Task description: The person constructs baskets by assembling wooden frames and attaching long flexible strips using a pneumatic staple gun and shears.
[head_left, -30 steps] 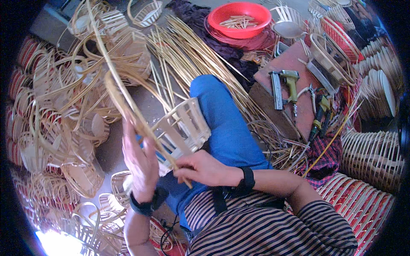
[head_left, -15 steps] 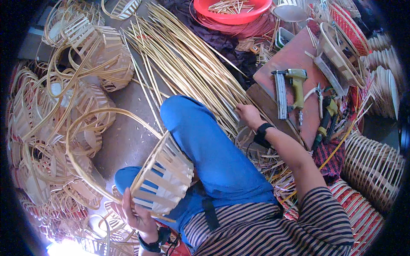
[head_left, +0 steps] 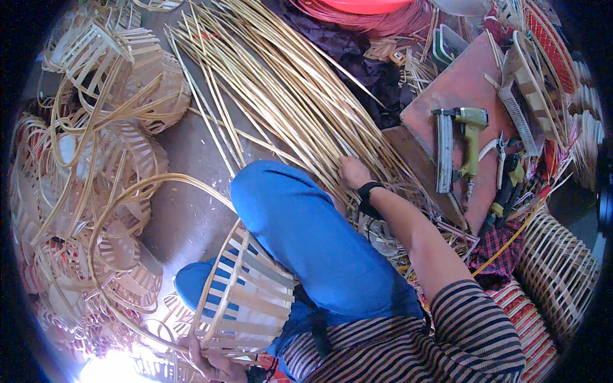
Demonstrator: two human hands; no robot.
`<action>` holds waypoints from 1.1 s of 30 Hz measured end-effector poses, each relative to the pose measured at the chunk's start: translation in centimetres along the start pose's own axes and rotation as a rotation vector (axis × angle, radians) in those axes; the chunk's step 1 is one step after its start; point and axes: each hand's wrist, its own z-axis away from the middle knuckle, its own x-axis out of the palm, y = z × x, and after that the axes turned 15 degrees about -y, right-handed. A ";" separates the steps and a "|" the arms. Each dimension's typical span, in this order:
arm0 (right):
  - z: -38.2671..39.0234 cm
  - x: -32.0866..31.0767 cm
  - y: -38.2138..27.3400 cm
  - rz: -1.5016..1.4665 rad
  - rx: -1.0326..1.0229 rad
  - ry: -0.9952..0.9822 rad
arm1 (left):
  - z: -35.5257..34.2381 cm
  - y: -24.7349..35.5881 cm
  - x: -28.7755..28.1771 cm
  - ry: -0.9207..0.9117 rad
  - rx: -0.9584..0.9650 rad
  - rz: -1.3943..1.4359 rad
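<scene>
Holds a pale slatted wooden basket (head_left: 252,309) by one edge in the left hand (head_left: 209,362), well apart from the right hand (head_left: 355,172) at long straw-coloured wooden rods (head_left: 287,96) (clamped or not, cannot tell), with heaped light-brown slatted baskets (head_left: 171,89) and grey floor (head_left: 182,217) beyond the left.

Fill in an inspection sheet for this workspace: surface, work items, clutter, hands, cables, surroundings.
Surface: grey floor, small chips scattered on it.
Work items: slatted basket, tipped on its side against a leg; long pale strips in a loose bundle.
Clutter: green nail gun on a reddish board.
Hands: left hand grips the basket's rim; right hand at the strips, fingertips unclear.
Cables: apparently a thin dark cord near the left hand, mostly hidden.
Surroundings: heaped baskets at left; red basin cut off at the top.
</scene>
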 end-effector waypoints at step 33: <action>-0.1 0.9 -3.0 0.006 0.399 -0.137 | 2.0 -4.6 -3.4 0.047 0.009 0.036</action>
